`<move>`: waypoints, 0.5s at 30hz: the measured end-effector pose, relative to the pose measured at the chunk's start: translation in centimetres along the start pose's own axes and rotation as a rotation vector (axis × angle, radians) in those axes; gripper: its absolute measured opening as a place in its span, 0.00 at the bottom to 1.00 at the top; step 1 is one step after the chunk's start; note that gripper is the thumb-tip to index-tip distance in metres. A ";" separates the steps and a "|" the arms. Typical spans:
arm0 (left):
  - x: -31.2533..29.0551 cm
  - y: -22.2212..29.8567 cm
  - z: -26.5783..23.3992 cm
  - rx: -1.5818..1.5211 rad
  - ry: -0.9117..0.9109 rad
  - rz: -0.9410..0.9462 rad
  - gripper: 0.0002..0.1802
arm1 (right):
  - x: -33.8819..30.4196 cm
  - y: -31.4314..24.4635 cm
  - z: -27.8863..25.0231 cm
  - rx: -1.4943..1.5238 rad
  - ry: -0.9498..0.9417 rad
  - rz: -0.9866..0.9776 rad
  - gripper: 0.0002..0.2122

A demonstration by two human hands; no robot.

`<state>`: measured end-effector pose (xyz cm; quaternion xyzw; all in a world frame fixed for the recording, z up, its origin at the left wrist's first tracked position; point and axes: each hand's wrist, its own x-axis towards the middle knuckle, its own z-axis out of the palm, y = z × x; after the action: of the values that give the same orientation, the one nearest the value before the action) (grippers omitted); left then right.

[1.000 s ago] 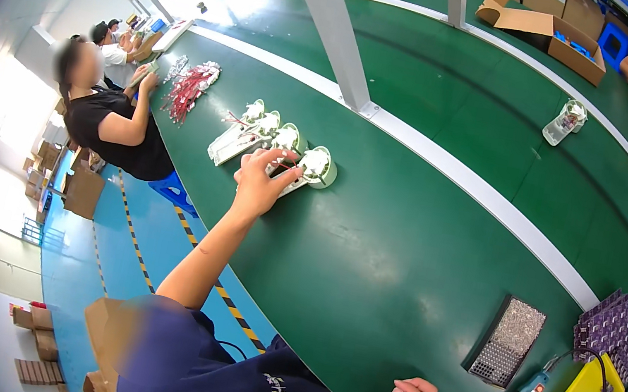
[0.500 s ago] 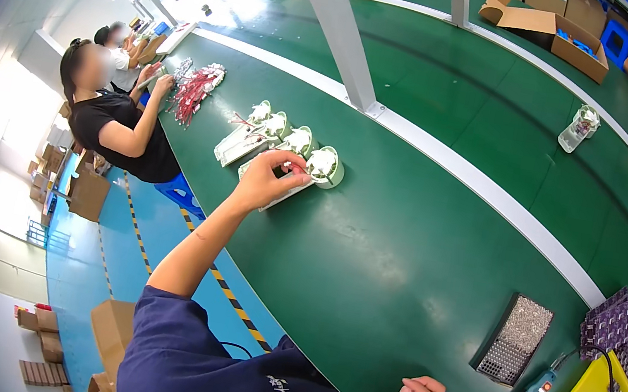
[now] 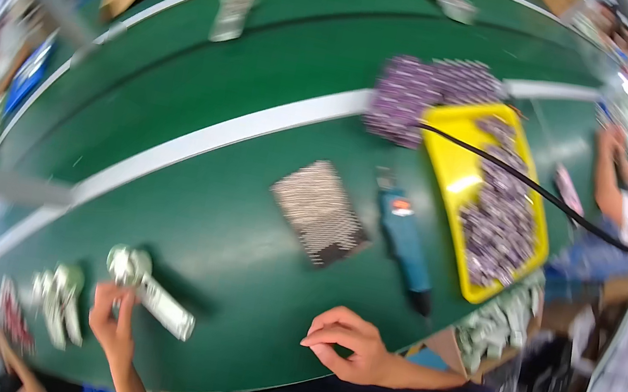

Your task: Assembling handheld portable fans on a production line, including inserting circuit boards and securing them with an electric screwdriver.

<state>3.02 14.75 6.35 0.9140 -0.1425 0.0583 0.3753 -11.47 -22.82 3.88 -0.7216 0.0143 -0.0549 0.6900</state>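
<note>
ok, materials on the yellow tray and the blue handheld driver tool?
Yellow rectangular tray: likely moulded plastic, glossy; uniform colour, rounded rim, light glare. Blue handheld driver tool: probably a plastic housing, smooth with a slight sheen, and a dark tip; motion blur hides finer detail.

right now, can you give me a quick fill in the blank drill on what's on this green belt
1. The left hand grips a white packaged part lying on the ____ conveyor belt.
2. The blue handheld power tool lies beside a ____ plastic tray of small purple parts.
3. The right hand holds ____, resting at the belt's near edge.

Missing words: green; yellow; nothing
</note>
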 end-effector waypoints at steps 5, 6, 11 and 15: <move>1.4 3.5 8.6 -0.282 -0.152 0.009 0.03 | 2.3 -1.2 -14.5 -0.958 0.410 -0.396 0.04; 1.4 4.5 9.3 -0.312 -0.167 0.042 0.03 | 2.6 -1.8 -16.1 -0.884 0.593 -0.118 0.08; 2.0 7.6 12.0 -0.358 -0.341 0.135 0.02 | 4.6 1.4 -28.0 -1.330 0.590 -0.128 0.12; 1.1 6.6 13.7 -0.585 -0.374 0.037 0.04 | 7.4 2.9 -27.7 -1.484 0.448 0.047 0.09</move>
<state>2.09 0.41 1.32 0.7599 -0.2359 -0.1465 0.5877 -6.74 -51.17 2.53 -0.9661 0.2019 -0.1607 0.0075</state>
